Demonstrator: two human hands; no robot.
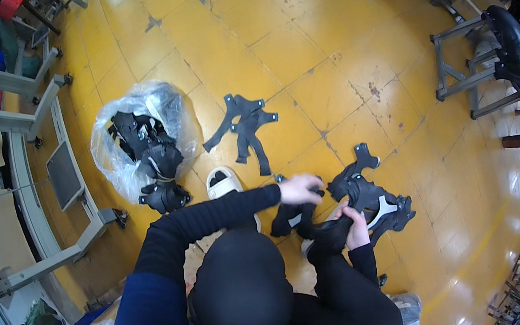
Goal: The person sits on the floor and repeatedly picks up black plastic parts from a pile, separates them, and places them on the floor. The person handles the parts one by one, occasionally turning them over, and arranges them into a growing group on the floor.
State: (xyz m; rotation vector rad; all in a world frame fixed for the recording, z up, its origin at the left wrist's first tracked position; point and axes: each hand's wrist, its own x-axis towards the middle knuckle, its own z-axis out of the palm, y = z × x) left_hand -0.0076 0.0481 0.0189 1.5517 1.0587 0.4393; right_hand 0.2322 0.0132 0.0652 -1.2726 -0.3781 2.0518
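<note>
My right hand [355, 225] is closed on a black fabric piece [331, 234] above my right leg. To its left, my left hand [300, 189] reaches across with its fingers curled round a dark strap end of black fabric; the fingers are slightly blurred. Beneath and between the hands hangs more black fabric [283, 221] with a small pale patch. Beyond the right hand lies a heap of black branched strap pieces [363, 192] on the floor, one with a light grey Y-shaped part [384, 209]. How the held piece joins the others is hidden.
Black branched pieces [245, 124] lie flat on the yellow tiled floor [298, 61]. A clear plastic bag [180, 110] of black pieces stands to the left, near a light slipper [223, 180]. Wheeled grey frames [52, 93] line the left; a black-seated stool [515, 57] stands right.
</note>
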